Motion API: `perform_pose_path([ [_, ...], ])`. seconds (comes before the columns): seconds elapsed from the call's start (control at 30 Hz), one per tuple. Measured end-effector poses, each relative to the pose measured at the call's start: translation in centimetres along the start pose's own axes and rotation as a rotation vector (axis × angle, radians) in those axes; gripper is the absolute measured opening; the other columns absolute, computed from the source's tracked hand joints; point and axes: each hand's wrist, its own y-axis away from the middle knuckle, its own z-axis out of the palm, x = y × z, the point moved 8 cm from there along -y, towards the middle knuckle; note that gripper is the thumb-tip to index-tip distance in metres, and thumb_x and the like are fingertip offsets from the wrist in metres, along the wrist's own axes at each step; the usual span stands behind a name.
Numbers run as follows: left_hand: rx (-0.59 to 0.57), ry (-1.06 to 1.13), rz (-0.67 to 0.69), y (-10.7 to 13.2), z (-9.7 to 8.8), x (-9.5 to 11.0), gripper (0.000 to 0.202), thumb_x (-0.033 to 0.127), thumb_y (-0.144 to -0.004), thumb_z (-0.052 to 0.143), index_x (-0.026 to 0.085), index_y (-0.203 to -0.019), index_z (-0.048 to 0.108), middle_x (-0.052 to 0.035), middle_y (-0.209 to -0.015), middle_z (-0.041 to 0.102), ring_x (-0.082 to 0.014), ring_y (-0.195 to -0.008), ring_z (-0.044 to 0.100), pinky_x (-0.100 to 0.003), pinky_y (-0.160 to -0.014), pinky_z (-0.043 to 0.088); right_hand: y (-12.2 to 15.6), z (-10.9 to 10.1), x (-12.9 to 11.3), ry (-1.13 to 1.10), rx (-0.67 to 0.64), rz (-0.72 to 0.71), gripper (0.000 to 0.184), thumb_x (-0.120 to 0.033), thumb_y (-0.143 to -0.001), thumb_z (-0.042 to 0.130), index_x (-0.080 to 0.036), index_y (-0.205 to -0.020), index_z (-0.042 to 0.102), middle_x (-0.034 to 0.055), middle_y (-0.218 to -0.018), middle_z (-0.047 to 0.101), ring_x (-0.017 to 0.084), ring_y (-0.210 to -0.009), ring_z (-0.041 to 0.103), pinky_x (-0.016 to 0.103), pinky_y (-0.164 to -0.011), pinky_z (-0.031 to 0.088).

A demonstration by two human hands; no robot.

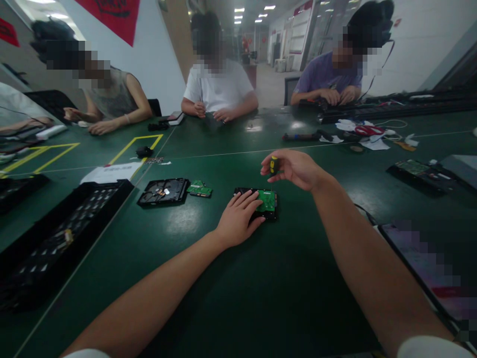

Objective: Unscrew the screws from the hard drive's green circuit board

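Note:
My left hand (pixel 240 217) lies flat with fingers stretched out on a black hard drive (pixel 271 214) whose green circuit board (pixel 267 201) faces up. Above the drive, my right hand (pixel 294 168) pinches the yellow and black handle of a small screwdriver (pixel 274 164), held upright over the board. The tool's tip is hidden behind the hand.
A second opened hard drive (pixel 164 191) and a loose green circuit board (pixel 199 189) lie to the left. A black slotted tray (pixel 55 233) sits at far left, a paper sheet (pixel 112 173) behind it. Three people work across the green table (pixel 261 278). More drives (pixel 421 171) lie right.

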Motion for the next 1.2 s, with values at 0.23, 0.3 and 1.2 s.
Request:
perform_pose_path([
  [0.23, 0.001, -0.004, 0.003, 0.0, 0.1, 0.0, 0.051, 0.051, -0.106, 0.053, 0.023, -0.149, 0.055, -0.0091, -0.166, 0.047, -0.0286, -0.16, 0.035, -0.055, -0.132, 0.027, 0.4, -1.1, -0.6, 0.055, 0.114, -0.045, 0.024, -0.042, -0.092, 0.078, -0.02, -0.09, 0.069, 0.0082, -0.09, 0.073, 0.023, -0.088, 0.072, 0.031, -0.068, 0.062],
  [0.3, 0.003, 0.001, 0.001, 0.0, 0.1, 0.0, 0.05, 0.051, -0.106, 0.054, 0.024, -0.148, 0.056, -0.0093, -0.166, 0.048, -0.0288, -0.16, 0.035, -0.056, -0.131, 0.027, 0.7, -1.4, -0.8, 0.082, 0.132, -0.035, 0.029, -0.042, -0.087, 0.085, -0.021, -0.089, 0.066, 0.0068, -0.088, 0.072, 0.022, -0.088, 0.073, 0.031, -0.069, 0.062],
  [1.2, -0.005, -0.006, 0.002, 0.0, 0.1, -0.1, 0.051, 0.052, -0.107, 0.052, 0.021, -0.147, 0.056, -0.0089, -0.166, 0.047, -0.0292, -0.16, 0.035, -0.055, -0.132, 0.027, 0.8, -2.0, -1.1, 0.098, 0.143, -0.029, 0.026, -0.042, -0.091, 0.08, -0.019, -0.087, 0.069, 0.0093, -0.093, 0.075, 0.022, -0.089, 0.072, 0.031, -0.069, 0.063],
])
